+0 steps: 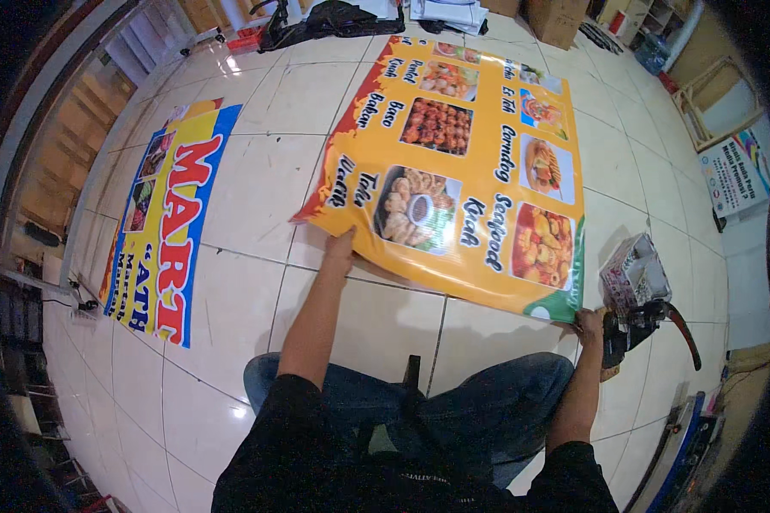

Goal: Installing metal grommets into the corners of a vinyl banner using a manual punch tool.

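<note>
A large yellow-orange printed banner (475, 214) with food photos and dark lettering lies spread over the tiled floor in front of my crossed legs. My left hand (340, 246) grips its near edge toward the left, where the sheet lifts and curls. The banner hides some of those fingers. At the near right corner, by a green printed patch, my right hand (589, 323) is closed on the edge. Just beyond that hand a black tool with a curved handle (637, 332) rests on the floor, against an open patterned box (635, 272) with small things inside.
A second banner, yellow and blue (173, 227), lies on the left. Black bags (329, 21) and white sheets (449, 13) are at the far side, near a cardboard box (554, 21). A wooden frame (717, 104) and a printed board (736, 175) lean at the right.
</note>
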### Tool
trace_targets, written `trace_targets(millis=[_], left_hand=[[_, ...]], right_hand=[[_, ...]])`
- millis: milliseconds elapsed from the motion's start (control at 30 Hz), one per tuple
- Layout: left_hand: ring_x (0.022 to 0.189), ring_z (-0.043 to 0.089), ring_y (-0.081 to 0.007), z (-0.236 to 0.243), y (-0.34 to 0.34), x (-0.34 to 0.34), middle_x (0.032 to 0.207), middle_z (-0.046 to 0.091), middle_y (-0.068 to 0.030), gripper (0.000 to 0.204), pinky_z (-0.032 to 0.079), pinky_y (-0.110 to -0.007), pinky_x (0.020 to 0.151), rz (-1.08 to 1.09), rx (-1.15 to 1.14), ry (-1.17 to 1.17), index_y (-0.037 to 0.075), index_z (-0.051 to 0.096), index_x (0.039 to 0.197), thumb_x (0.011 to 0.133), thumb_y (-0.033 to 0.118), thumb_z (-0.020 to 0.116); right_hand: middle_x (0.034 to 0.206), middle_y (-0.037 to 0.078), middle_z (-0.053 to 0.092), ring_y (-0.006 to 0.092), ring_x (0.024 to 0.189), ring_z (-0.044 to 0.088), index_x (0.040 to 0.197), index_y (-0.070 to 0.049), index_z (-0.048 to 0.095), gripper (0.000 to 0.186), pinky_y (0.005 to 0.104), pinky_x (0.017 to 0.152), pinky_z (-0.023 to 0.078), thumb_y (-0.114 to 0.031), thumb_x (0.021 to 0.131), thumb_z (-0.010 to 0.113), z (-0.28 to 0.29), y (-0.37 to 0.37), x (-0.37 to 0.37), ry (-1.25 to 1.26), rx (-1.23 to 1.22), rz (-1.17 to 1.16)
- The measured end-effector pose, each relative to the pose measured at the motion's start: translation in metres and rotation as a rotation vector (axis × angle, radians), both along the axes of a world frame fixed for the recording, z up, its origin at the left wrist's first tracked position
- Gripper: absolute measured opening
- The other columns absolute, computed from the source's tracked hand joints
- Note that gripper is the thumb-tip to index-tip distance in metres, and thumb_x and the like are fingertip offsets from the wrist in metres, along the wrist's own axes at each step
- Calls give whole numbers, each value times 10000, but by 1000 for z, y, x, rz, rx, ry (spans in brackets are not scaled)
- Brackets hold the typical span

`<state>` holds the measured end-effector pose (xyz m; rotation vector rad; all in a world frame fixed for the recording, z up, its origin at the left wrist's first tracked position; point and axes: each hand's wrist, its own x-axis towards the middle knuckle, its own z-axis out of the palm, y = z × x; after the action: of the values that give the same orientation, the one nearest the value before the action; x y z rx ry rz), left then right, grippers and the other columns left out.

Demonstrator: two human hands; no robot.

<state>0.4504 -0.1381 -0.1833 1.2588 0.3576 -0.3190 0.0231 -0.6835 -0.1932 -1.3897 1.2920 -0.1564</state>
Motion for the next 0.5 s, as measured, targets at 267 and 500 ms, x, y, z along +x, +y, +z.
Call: trace_targets(millis=[267,500], left_hand=[[900,620,-219,11,28,-44,1125,612,-132,460,507,-350,694,201,37,45,35,542,1220,830,199,722],[794,646,-215,29,107,-39,998,651,-103,265,543,-320,653,319,111,191,35,570,1136,923,194,570]], right_hand=[[795,78,593,188,644,575,1158,-12,518,407,299,532,477,-86,786,666,11,15,-6,-20,-85,105],[806,70,601,149,670,574,1120,-35,530,312,301,524,464,-58,824,626,45,27,26,-43,6,194]])
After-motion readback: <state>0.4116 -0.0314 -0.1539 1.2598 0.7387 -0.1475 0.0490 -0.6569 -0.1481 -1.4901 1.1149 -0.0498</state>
